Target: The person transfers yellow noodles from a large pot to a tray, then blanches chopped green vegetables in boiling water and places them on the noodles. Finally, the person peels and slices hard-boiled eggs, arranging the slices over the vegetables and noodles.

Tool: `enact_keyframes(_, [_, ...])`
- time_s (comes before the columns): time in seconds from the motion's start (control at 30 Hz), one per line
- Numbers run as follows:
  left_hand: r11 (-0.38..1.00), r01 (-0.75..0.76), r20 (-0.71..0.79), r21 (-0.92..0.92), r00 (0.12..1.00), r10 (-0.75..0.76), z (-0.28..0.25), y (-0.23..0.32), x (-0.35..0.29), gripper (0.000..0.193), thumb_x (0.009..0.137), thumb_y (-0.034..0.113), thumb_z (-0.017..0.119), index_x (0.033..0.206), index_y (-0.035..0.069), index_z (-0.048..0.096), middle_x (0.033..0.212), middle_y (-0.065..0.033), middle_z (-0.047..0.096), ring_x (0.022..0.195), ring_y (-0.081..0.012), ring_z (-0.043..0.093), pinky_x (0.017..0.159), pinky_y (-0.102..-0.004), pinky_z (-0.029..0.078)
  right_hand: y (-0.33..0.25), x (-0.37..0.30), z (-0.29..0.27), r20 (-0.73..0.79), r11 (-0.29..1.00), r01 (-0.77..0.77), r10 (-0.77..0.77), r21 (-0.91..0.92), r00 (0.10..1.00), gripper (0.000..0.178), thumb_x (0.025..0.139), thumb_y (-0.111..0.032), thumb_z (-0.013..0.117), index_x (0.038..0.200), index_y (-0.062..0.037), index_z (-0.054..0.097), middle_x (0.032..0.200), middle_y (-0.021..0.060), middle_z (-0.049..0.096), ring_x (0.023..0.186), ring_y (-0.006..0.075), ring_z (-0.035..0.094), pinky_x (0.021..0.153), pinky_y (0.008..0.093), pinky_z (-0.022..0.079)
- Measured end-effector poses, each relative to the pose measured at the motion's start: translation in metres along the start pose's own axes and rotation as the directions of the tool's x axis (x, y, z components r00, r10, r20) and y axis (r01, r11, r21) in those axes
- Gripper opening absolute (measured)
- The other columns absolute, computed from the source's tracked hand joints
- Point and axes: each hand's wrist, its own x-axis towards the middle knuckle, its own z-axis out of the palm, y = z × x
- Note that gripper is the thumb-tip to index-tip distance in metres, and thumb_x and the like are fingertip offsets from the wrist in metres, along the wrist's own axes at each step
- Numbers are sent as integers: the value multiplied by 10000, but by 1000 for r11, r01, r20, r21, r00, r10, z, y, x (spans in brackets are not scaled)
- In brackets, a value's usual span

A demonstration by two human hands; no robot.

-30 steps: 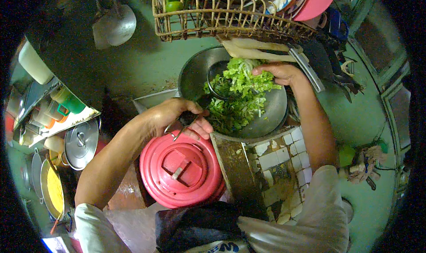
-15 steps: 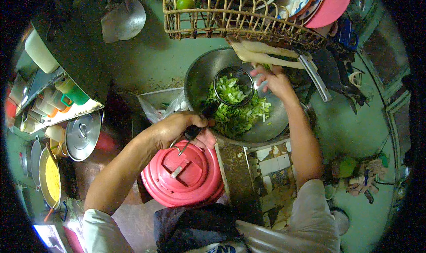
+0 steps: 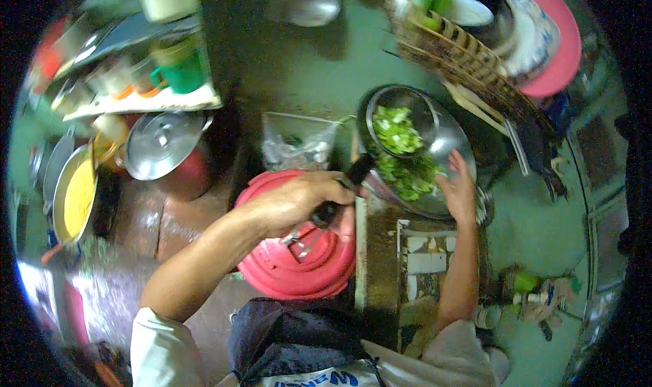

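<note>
My left hand (image 3: 314,195) gripped the strainer (image 3: 426,117); chopped greens (image 3: 399,130) lay ahead-right of it, over the metal bowl (image 3: 454,130); my right hand (image 3: 460,188) hung spread, empty; a tilted wrist could have spilled them.

The left hand (image 3: 324,195) is curled into a grip, the right hand (image 3: 460,191) splayed.

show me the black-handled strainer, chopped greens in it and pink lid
Black-handled strainer (image 3: 424,107), head view: bare inside, upper right.
Chopped greens (image 3: 399,130), head view: middle of the pile.
Pink lid (image 3: 292,276), head view: lower part of top.
</note>
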Motion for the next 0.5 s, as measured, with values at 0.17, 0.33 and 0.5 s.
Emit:
enact_keyframes(0.17, [727, -399, 29, 559, 886, 463, 2, -47, -98, 309, 968, 251, 492, 999, 11, 685, 963, -205, 631, 918, -296, 629, 835, -389, 486, -145, -98, 67, 419, 590, -305, -62, 748, 906, 622, 1005, -524, 493, 1401, -44, 501, 1266, 136, 616, 1172, 255, 588, 974, 377, 485])
enact_keyframes(0.33, [759, -284, -144, 586, 885, 442, -4, -92, -240, 375, 968, 306, 483, 1050, -11, 665, 1087, -266, 626, 1023, -350, 617, 896, -420, 492, -325, -233, 193, 520, 72, -519, -233, 852, 822, 593, 1043, -413, 453, 1462, 5, 409, 1377, 146, 556, 1294, 280, 515, 1133, 425, 379])
enact_keyframes(0.5, [973, 58, -495, 224, 867, 63, -30, -104, -402, 429, 977, 362, 480, 1048, -41, 608, 816, -147, 676, 699, -227, 684, 601, -384, 548, -456, -276, 283, 668, 49, -670, -160, 741, 727, 497, 963, -137, 523, 1437, -2, 454, 1321, 143, 596, 1193, 290, 589, 1085, 433, 438])
